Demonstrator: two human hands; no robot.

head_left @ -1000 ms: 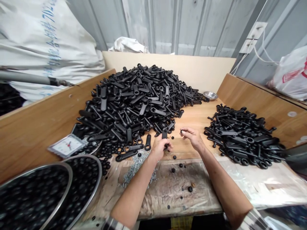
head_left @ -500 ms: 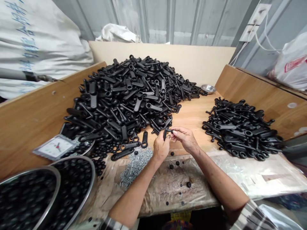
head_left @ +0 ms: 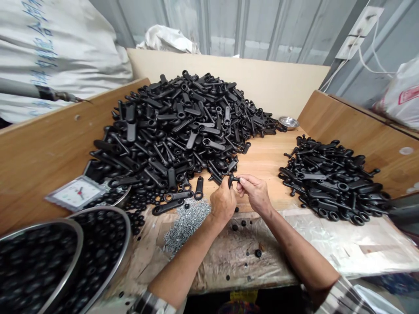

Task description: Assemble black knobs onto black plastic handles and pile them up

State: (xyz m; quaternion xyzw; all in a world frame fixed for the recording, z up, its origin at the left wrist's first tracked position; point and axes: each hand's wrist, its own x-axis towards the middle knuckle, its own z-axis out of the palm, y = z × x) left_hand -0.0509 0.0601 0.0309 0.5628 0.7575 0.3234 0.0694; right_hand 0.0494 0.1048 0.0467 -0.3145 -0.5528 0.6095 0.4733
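Over the middle of the bench, my left hand (head_left: 223,199) is closed around a small black crank handle (head_left: 231,179), most of which its fingers hide. My right hand (head_left: 255,192) pinches the knob end of that same handle between thumb and fingertips. Just left of my hands lie a loose crank arm (head_left: 198,188) and a heap of small silvery screws (head_left: 188,224). Behind them rises a big pile of black crank arms (head_left: 176,126). A smaller pile of crank handles with knobs (head_left: 334,179) sits to the right.
Two metal-rimmed basins (head_left: 129,235) of small black caps stand at the left front, near a square clock (head_left: 77,192). A power screwdriver (head_left: 42,91) juts in from the left. Wooden boards (head_left: 360,135) wall the bench. A steel bowl (head_left: 288,122) sits at the back right.
My left hand has turned so its back faces up more, and the crank handle has tilted with it. The right hand keeps its pinch on the knob. The view has shifted slightly.
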